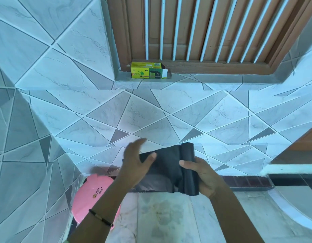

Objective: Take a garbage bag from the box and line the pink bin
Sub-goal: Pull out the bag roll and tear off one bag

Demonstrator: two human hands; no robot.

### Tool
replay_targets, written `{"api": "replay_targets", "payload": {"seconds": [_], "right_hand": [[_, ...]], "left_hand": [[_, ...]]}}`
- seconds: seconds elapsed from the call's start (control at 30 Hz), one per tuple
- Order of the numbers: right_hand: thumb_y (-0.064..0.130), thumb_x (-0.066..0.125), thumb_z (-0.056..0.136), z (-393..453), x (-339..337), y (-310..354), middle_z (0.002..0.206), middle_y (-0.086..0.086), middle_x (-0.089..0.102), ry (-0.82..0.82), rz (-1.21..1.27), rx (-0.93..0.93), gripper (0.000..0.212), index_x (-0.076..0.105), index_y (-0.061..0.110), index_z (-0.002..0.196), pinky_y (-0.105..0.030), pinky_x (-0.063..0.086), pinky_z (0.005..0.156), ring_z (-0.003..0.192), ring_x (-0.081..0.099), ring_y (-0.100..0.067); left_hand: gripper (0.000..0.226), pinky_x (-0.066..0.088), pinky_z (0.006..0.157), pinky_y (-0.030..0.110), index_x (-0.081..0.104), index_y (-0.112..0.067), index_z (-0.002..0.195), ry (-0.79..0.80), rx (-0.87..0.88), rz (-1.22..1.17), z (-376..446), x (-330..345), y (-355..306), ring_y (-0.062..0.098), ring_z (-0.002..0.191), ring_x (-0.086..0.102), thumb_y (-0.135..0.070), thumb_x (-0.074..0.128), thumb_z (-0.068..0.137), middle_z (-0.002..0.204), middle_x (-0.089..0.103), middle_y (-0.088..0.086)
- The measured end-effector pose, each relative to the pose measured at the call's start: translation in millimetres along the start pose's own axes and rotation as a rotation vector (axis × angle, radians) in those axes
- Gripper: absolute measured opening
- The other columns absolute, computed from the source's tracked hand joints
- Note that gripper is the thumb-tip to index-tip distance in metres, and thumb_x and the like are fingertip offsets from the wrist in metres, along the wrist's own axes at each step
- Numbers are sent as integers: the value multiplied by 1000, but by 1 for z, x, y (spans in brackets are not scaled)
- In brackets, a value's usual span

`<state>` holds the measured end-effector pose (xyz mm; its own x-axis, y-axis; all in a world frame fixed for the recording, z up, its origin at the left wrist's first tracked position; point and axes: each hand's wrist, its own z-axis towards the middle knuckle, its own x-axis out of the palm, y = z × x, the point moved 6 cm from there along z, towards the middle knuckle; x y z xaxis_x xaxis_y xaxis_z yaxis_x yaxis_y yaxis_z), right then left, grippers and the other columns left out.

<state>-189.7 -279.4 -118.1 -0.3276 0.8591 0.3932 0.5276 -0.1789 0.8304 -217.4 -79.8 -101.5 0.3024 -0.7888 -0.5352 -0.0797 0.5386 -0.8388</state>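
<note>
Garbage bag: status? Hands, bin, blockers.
Right hand grips the black bag roll; left hand peels the garbage bag off. Pink bin below left, lid on, unlined. Box on sill.

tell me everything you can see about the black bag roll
The black bag roll looks like thin, matte plastic, partly unrolled. The right hand grips the still-rolled end; the left hand pinches the loose flat end. It is held in the air in front of the tiled wall, to the right of the pink bin.
</note>
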Motion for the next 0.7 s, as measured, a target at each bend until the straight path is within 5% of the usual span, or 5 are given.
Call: {"api": "replay_targets", "payload": {"seconds": [0.1, 0.17, 0.23, 0.4, 0.7], "right_hand": [[14, 72, 71, -1, 22, -2, 105, -23, 68, 97, 23, 19, 48, 62, -4, 115, -40, 56, 78, 92, 67, -33], [20, 77, 67, -1, 28, -1, 109, -24, 66, 110, 31, 23, 57, 61, -3, 117, -42, 55, 84, 97, 66, -34], [27, 80, 66, -2, 27, -1, 120, -28, 61, 105, 46, 28, 66, 58, -3, 121, -48, 50, 95, 107, 62, -38], [33, 63, 86, -7, 13, -9, 141, -26, 45, 140, 196, 87, 61, 47, -3, 134, -54, 25, 114, 133, 41, -41], [44, 88, 50, -17, -14, 6, 125, -19, 63, 50, 129, 7, 78, 67, 7, 116, -49, 48, 97, 117, 59, -36]], "left_hand": [[50, 28, 113, 37, 55, -42, 114, 370, 0, -98, -4, 41, -9, 11, 133, 35, -69, 50, 72, 127, 54, -12], [25, 47, 81, 33, 62, -34, 81, 369, -18, -198, -4, 44, -14, 13, 88, 59, -58, 53, 79, 83, 63, -11], [30, 41, 62, 29, 57, -22, 67, 278, 17, -160, 0, 37, -13, 10, 62, 51, -45, 54, 86, 63, 55, -10], [35, 35, 58, 23, 49, -19, 60, 198, 119, -69, 2, 15, -18, 7, 57, 42, -37, 54, 90, 56, 45, -9], [32, 38, 60, 21, 59, -18, 72, 169, 228, 81, 6, -20, -12, 3, 58, 49, -45, 51, 85, 63, 60, 0]]}}
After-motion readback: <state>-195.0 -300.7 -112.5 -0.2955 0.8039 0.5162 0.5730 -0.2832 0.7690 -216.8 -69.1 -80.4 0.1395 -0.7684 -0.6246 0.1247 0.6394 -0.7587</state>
